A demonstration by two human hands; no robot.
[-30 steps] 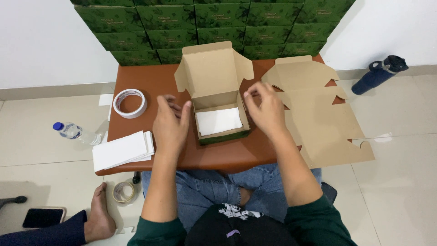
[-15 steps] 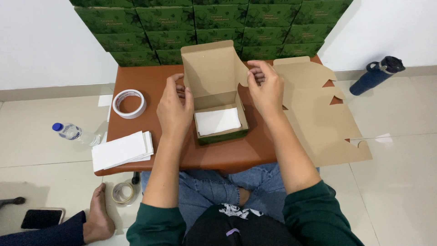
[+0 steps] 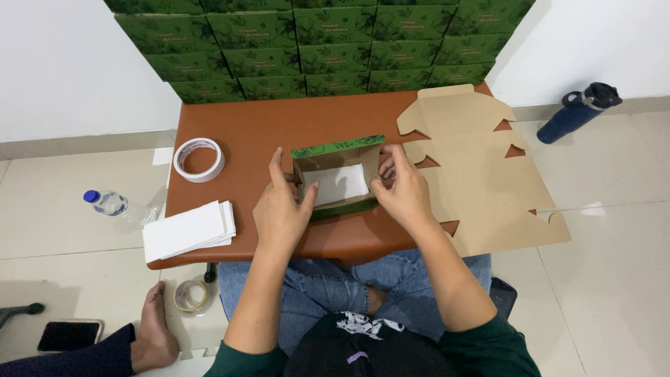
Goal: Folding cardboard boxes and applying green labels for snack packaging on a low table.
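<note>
Both hands, left hand (image 3: 280,209) and right hand (image 3: 401,192), grip the green box (image 3: 337,178) sides; keep the pressure even while its lid folds down squarely.

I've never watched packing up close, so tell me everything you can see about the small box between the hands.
The small box is cardboard, green with a leaf pattern outside and plain brown inside. It sits on the brown table, its lid tilted partly over the opening. A white sheet lies inside. The left hand and right hand press its two sides.
</note>
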